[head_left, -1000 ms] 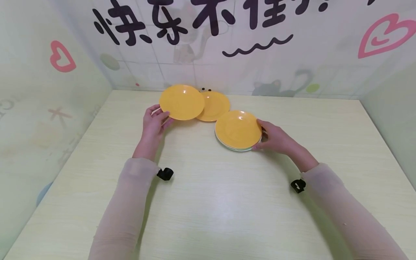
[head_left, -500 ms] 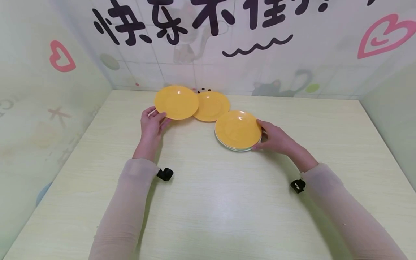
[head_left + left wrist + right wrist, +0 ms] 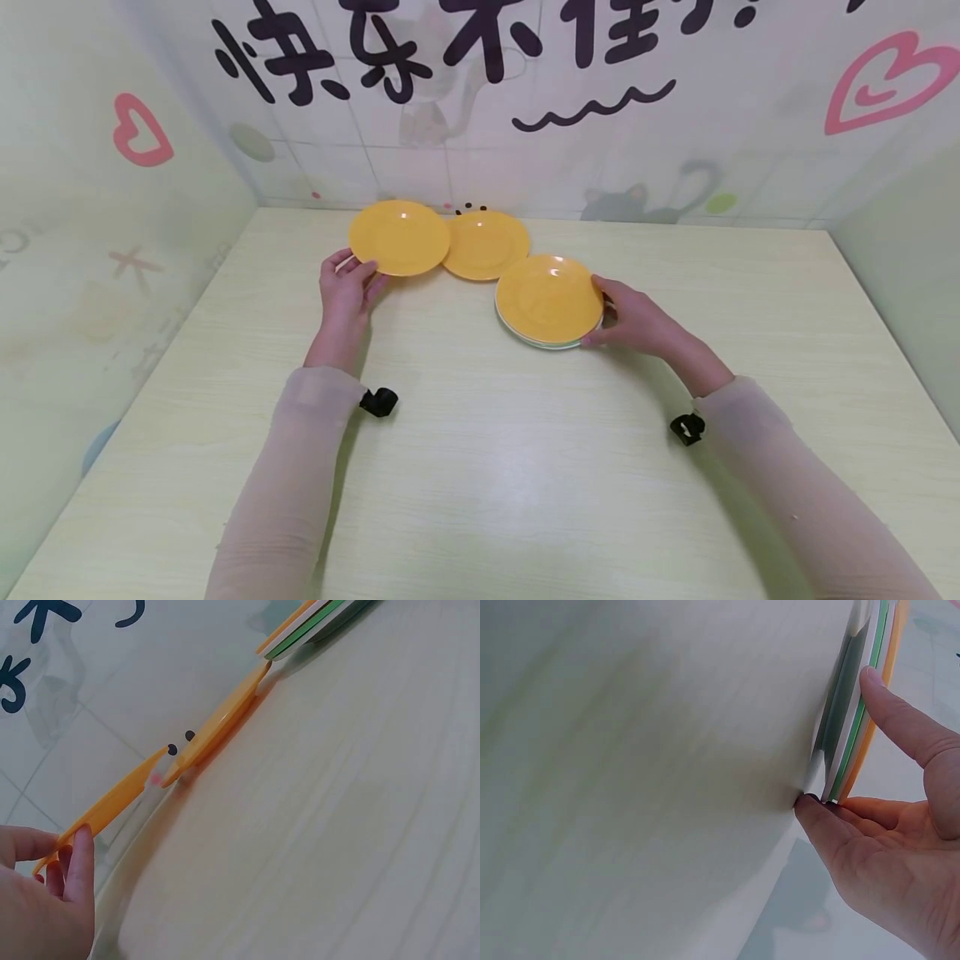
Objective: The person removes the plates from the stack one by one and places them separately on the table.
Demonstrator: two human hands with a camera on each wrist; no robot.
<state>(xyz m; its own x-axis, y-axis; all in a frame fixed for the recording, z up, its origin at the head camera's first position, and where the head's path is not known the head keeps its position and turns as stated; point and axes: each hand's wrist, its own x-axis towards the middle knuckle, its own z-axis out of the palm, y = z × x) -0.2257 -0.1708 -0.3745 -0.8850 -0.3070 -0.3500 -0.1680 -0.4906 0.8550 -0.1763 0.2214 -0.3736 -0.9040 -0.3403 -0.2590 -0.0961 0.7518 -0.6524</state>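
My left hand (image 3: 345,287) pinches the near-left rim of a yellow plate (image 3: 400,238) between thumb and fingers. In the left wrist view this plate (image 3: 112,796) is tilted and raised off the table. Its right edge overlaps a second yellow plate (image 3: 491,244) lying on the table near the back wall. To the right stands a stack of plates, a yellow plate (image 3: 550,298) on top. White and green rims (image 3: 853,742) show below it in the right wrist view. My right hand (image 3: 633,317) holds the right edge of this stack, thumb and fingers spread along the rims.
The pale wood-grain table (image 3: 517,467) meets a printed back wall (image 3: 480,167) just behind the plates. Side walls (image 3: 97,275) enclose the left and right. A black strap piece (image 3: 379,402) sits at the left cuff, another black piece (image 3: 687,429) at the right cuff.
My left hand has shifted slightly left with its yellow plate, so more of the second yellow plate shows. The right hand and the stack have not moved.
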